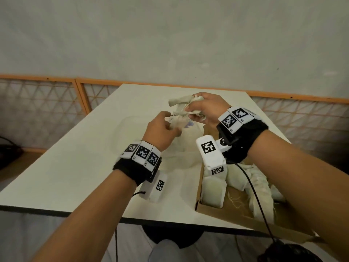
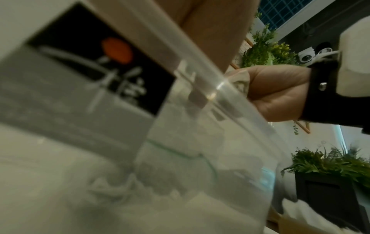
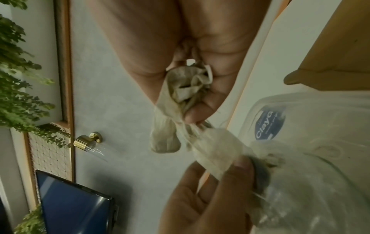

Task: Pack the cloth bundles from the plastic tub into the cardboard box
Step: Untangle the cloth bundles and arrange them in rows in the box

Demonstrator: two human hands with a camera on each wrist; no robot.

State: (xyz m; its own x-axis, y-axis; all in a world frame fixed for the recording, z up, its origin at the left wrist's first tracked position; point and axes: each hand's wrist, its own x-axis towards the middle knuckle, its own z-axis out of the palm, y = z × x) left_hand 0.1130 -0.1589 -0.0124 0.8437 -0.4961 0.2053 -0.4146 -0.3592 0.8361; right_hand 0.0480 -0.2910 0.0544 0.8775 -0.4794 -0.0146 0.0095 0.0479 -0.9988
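Note:
Both hands hold an off-white cloth bundle (image 1: 180, 110) above the clear plastic tub (image 1: 132, 140) at the table's middle. My right hand (image 1: 200, 108) grips the bundle's upper part, its fingers curled round crumpled cloth (image 3: 188, 88). My left hand (image 1: 166, 129) pinches the lower end of the cloth (image 3: 218, 150) just over the tub (image 3: 320, 158). The cardboard box (image 1: 200, 186) lies at the right front, under my right forearm, with several cloth bundles (image 1: 213, 188) packed in it. In the left wrist view the tub's rim (image 2: 200, 76) crosses in front of the right hand (image 2: 280, 95).
The white table (image 1: 75, 167) has its front edge close to me. An orange-framed lattice fence (image 1: 47, 99) stands behind it. Black cables (image 1: 253, 188) hang from my wrist cameras across the box.

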